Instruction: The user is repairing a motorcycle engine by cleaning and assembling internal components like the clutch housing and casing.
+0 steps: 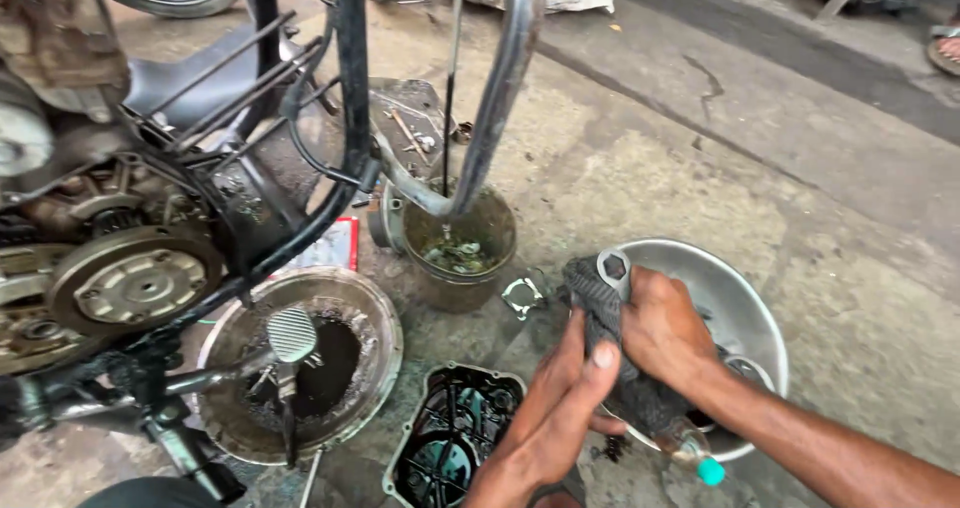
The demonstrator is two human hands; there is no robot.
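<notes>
Both hands' fingers (575, 368) around rag (610, 318)

Dark grey rag (606, 320), grimy and bunched, wraps a ring spanner (613, 268) whose silver ring end pokes up out of the cloth, tilted upright, over the near-left rim of the steel bowl (738, 290).

Engine (100, 258) far left, drain pan (372, 368) under footpeg (291, 333). Oil can (460, 253) centre; steel bowl (745, 308) right, engine cover (450, 438) near, btwn pan & bowl.
</notes>
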